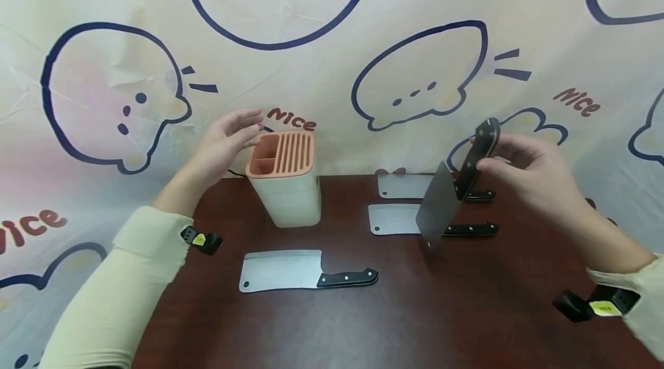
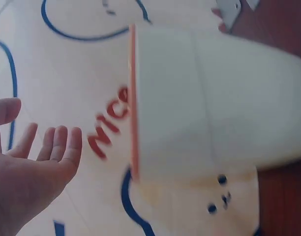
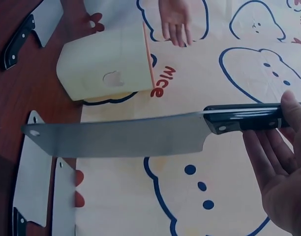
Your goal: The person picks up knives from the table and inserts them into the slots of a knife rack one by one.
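My right hand [image 1: 534,170] pinches the black handle of a cleaver [image 1: 441,202], blade tilted down above the table. In the right wrist view thumb and fingers sit on the cleaver's [image 3: 126,136] riveted handle. Beside the upper left of a cream knife block [image 1: 290,199] with a slotted orange top is my left hand [image 1: 223,138], its fingers loosely extended and holding nothing. The left wrist view has that hand [image 2: 37,172] apart from the block [image 2: 209,103]. Behind the held blade lie a cleaver [image 1: 394,219] and another cleaver [image 1: 404,186], both partly covered by it.
A further cleaver [image 1: 282,271] lies flat on the dark wooden table [image 1: 332,328] in front of the block, handle to the right. A cartoon-printed cloth [image 1: 311,81] hangs at the table's back edge. A thin dark cord [image 1: 237,173] runs behind the block.
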`<control>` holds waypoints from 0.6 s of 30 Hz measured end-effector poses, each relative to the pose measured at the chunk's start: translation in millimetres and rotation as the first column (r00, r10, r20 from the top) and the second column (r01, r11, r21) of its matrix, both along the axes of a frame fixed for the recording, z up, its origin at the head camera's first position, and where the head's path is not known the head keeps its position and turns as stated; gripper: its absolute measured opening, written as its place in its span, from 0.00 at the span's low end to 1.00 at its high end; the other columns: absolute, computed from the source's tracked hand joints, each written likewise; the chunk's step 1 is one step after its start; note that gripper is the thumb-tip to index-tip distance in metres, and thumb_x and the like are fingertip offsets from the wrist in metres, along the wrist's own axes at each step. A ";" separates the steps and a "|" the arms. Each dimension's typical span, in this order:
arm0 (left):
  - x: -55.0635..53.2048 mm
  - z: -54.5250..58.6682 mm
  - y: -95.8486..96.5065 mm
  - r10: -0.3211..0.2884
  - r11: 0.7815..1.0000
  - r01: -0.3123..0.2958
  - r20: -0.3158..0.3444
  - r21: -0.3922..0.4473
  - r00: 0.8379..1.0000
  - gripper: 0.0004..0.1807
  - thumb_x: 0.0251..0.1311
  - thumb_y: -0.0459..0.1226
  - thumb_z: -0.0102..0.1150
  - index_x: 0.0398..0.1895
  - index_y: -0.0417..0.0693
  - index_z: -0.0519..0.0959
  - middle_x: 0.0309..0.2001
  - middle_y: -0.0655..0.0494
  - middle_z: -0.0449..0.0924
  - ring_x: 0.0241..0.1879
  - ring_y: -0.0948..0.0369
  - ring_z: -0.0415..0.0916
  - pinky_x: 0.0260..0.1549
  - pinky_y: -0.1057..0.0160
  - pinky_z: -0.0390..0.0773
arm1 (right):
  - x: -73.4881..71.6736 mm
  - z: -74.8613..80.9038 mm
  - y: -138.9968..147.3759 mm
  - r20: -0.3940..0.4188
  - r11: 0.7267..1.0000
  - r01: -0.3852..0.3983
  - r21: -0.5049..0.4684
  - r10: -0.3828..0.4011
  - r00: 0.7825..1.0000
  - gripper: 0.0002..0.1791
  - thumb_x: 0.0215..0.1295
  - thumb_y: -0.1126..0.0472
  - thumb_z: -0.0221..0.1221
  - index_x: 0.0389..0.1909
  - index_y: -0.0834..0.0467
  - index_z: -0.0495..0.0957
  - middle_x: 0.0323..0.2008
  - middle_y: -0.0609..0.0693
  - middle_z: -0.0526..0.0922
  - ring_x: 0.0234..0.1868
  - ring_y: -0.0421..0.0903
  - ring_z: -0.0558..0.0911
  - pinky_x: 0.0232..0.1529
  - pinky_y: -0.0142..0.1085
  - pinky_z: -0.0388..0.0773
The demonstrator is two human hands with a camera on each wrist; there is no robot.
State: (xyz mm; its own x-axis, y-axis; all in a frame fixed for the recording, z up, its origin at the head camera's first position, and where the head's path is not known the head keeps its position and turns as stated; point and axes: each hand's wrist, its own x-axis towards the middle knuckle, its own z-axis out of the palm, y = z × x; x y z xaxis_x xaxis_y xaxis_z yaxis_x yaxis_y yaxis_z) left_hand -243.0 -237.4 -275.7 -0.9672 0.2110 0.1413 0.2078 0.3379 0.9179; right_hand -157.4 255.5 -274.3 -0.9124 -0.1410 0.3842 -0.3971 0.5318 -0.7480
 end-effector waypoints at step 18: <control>15.5 5.1 113.4 -0.282 0.957 0.287 -0.092 0.044 0.955 0.25 0.73 0.36 0.58 0.71 0.42 0.69 0.65 0.51 0.76 0.64 0.59 0.74 0.65 0.59 0.73 | -24.5 5.8 -44.3 -0.067 0.995 -0.061 -0.076 0.056 0.996 0.20 0.65 0.65 0.69 0.57 0.63 0.82 0.40 0.40 0.85 0.47 0.40 0.81 0.50 0.23 0.76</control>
